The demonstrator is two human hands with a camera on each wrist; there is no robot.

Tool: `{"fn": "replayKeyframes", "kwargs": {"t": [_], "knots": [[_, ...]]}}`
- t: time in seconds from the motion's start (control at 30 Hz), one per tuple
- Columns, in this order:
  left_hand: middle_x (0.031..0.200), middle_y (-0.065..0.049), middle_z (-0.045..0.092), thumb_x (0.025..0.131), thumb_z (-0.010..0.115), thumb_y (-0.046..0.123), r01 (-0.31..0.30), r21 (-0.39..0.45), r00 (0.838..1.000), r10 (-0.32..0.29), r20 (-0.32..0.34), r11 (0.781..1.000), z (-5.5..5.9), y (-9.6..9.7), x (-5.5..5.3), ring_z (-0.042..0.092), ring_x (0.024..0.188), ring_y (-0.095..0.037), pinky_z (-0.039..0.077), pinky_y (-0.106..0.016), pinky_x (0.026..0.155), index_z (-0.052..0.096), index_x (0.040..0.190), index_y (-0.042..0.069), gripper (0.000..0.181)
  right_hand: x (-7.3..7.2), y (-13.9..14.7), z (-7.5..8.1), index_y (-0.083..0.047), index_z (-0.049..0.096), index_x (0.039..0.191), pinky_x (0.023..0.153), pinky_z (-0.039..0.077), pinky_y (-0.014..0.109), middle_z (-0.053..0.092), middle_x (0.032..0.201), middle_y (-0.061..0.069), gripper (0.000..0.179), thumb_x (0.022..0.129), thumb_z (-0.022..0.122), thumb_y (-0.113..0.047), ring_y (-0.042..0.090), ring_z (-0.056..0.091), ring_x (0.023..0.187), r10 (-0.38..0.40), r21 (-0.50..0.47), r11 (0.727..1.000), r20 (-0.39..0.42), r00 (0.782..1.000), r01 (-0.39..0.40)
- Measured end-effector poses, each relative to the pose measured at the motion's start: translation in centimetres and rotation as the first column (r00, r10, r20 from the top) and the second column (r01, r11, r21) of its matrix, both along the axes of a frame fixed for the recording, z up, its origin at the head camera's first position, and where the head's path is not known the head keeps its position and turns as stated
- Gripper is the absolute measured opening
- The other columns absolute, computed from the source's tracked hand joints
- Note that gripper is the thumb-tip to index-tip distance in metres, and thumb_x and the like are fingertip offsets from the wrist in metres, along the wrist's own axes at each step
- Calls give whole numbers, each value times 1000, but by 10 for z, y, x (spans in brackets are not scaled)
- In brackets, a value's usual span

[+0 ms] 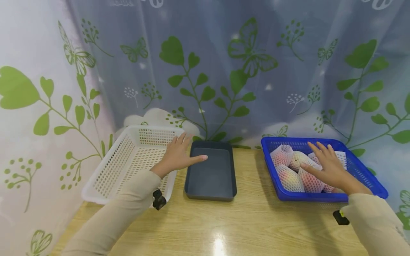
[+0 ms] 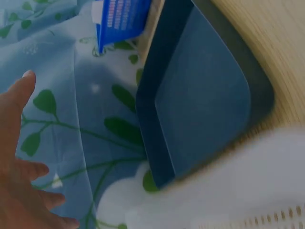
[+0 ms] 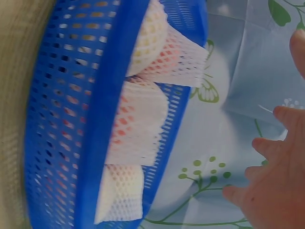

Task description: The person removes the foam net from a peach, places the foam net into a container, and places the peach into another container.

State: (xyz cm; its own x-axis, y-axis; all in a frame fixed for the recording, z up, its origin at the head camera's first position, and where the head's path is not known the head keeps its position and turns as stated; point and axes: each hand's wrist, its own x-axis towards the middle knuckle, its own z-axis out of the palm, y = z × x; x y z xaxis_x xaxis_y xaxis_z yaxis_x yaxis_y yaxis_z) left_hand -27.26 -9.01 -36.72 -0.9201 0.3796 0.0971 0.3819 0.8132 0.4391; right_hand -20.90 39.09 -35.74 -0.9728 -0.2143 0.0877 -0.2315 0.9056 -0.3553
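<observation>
My left hand (image 1: 177, 155), fingers spread and holding nothing, hovers between the white perforated basket (image 1: 105, 156) and the dark grey tray (image 1: 209, 174). Its thumb points across the tray in the head view. The tray's inside is bare. Over the blue basket (image 1: 314, 196) my right hand (image 1: 330, 170) is stretched out with its fingers apart, gripping nothing. Beneath it lie several round pink and yellow fruits (image 1: 289, 177) in white foam nets, partly hidden by the hand. From the right wrist view, netted fruits (image 3: 136, 124) show above the blue basket's rim.
The light wooden table (image 1: 250, 220) carries both baskets, with the tray between them. Behind rises a blue-grey curtain (image 1: 205, 21) printed with green leaves and butterflies, close to the containers' far edges. A small black device sits at each wrist.
</observation>
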Motion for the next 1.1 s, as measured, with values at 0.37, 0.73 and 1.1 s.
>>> {"fn": "replayKeyframes", "kwargs": {"t": [0.37,0.73,1.1], "knots": [[161,-12,5,82,63,62,79,218,985,-110,136,973,-16,70,7,5,145,-41,16,-65,111,18,154,25,93,6,-2,-27,-6,7,154,95,2,82,2,152,36,87,93,60,-39,56,-13,136,9,-125,992,65,998,-1],[159,-9,18,83,69,52,95,409,953,-201,225,908,-44,136,22,20,144,-32,27,-56,111,22,154,21,90,2,-6,-49,-3,18,152,94,17,80,17,151,33,86,88,69,-32,58,12,135,65,-210,976,46,997,-54],[154,2,32,77,77,49,-54,542,893,-202,402,839,-68,194,43,31,140,-24,35,-48,109,29,151,30,90,1,-13,-58,3,30,146,93,30,74,30,147,32,79,88,70,-32,58,29,129,75,-217,975,73,994,-58]]}}
